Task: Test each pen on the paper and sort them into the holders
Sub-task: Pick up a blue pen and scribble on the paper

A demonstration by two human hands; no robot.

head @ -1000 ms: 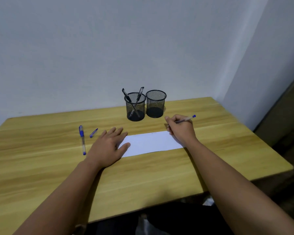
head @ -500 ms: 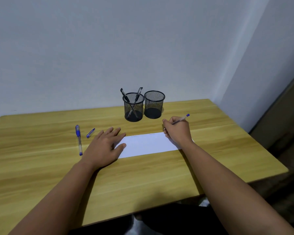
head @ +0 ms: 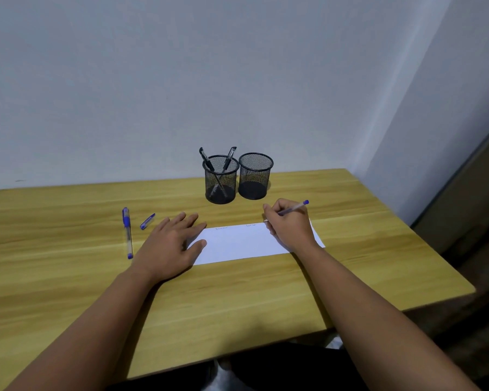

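Nothing much has moved: our right hand (head: 290, 227) still pinches the clear blue-capped pen (head: 292, 210) at the white paper strip (head: 243, 244), left hand (head: 170, 244) spread flat. Ease that palm and the strip may skid on the wooden tabletop (head: 68, 277), smearing our test mark.

black mesh holders (head: 237, 177), white paper (head: 243, 242)
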